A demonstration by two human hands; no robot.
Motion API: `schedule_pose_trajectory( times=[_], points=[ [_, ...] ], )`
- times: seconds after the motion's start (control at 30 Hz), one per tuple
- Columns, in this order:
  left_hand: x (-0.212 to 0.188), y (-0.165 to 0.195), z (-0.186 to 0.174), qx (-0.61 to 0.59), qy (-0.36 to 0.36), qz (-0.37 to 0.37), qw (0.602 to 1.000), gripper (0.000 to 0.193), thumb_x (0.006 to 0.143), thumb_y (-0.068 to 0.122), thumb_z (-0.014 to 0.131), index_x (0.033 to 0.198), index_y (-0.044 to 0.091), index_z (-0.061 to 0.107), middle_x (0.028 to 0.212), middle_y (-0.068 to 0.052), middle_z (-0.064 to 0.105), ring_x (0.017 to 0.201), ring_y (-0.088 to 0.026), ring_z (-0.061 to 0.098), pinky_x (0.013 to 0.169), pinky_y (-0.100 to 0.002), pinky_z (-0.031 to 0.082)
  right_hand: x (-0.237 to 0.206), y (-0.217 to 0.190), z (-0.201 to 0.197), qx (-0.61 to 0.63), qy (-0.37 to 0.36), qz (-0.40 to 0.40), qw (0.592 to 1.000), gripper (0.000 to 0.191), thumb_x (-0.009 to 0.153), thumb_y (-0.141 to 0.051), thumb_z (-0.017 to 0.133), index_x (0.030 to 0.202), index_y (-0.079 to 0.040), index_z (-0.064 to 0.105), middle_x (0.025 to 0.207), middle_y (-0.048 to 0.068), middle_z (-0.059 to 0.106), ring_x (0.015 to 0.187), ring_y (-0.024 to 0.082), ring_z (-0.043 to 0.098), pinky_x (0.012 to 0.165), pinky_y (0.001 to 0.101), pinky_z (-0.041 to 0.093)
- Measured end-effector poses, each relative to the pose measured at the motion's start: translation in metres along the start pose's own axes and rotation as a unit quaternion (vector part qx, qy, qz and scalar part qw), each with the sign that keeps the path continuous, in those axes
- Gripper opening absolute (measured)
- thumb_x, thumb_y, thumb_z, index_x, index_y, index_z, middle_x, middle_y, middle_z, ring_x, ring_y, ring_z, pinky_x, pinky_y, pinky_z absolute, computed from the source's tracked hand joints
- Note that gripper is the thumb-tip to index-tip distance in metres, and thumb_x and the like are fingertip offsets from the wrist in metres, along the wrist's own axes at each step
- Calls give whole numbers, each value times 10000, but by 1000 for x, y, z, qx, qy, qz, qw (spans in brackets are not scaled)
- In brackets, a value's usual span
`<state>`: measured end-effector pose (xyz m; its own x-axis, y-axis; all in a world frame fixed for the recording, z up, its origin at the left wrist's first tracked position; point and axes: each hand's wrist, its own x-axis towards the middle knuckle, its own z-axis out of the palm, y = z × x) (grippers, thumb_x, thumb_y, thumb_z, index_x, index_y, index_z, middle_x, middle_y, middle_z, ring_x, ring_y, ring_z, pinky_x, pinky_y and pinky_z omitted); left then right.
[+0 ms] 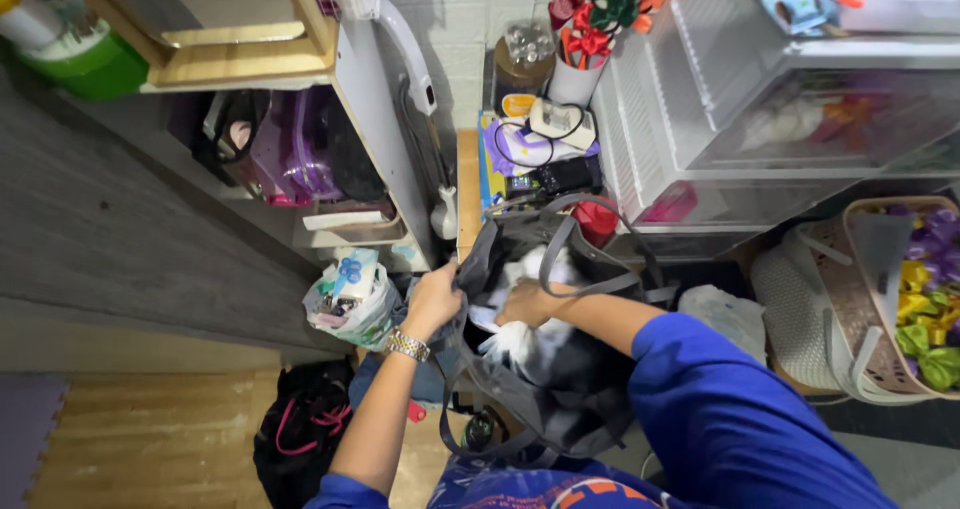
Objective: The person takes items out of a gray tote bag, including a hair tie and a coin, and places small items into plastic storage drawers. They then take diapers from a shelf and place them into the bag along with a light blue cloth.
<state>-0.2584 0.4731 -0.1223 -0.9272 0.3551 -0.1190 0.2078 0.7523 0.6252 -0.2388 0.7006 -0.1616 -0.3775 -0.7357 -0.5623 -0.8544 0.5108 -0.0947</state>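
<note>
Bag (560, 369) sits low centre in the head view, on the floor between the wooden shelf unit (330, 59) and the white plastic drawer unit (720, 119). Dark grey soft fabric, mouth open, long webbing straps looping loose over the top.

Left hand (437, 299): arm extended forward, wrist bent, fingers pinched shut on the bag's left rim, pulling the mouth open. Metal link watch (408, 345) on that wrist.

Right hand (527, 304): arm in a blue sleeve (720, 399) comes in from the right, elbow bent, hand pushed down into the bag opening. Fingers are buried among white crumpled stuff (520, 339) inside, soft-looking, could be cloth or plastic; can't tell if the hand is gripping or flat.

Around it:
- clear plastic bag (350, 304) of small items just left of the left hand, thin and crinkled
- black bag with pink trim (305, 429) on the wood floor, lower left
- woven basket (890, 299) at right, rigid lattice walls, holding green, yellow and purple ribbon bows (925, 309)
- white mesh tote (800, 309) leaning against the basket
- white cup (575, 79) of red and green bows at top, on a cluttered ledge with cables
</note>
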Motion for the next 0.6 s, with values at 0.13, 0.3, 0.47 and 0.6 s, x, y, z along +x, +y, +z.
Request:
schedule_pose_trajectory(
  times=[0.13, 0.3, 0.47, 0.6],
  points=[
    [3, -7, 0, -1, 8, 4, 1000, 464, 784, 129, 710, 1244, 104, 652, 1012, -254, 714, 988, -444, 673, 864, -529, 534, -6, -12, 0, -57, -32, -21, 998, 342, 890, -226, 589, 1207, -346, 641, 1077, 12, 709, 1192, 262, 620, 971, 489, 459],
    [3, 3, 0, -3, -10, 16, 1000, 385, 794, 135, 689, 1175, 87, 669, 1005, -243, 721, 991, -439, 673, 856, -532, 538, 9, 11, -4, -105, 159, -17, 982, 259, 940, -239, 570, 1181, -288, 649, 1126, 13, 684, 1188, 286, 589, 904, 533, 467],
    [-2, 24, -17, 14, -23, -39, 999, 412, 808, 154, 685, 1205, 64, 622, 962, -258, 710, 960, -458, 674, 830, -560, 527, 26, 34, -1, -160, 428, 9, 889, 272, 811, -235, 609, 1075, -212, 672, 1221, 37, 690, 1232, 291, 583, 1036, 532, 442],
    [-17, 45, -21, 141, 231, 75, 960, 552, 663, 197, 717, 1170, -6, 632, 889, -240, 711, 853, -442, 689, 699, -524, 534, 24, 30, 8, -175, 396, 104, 895, 412, 856, -232, 604, 1241, -94, 650, 1231, 140, 641, 1257, 328, 544, 1064, 569, 411]
  ],
)
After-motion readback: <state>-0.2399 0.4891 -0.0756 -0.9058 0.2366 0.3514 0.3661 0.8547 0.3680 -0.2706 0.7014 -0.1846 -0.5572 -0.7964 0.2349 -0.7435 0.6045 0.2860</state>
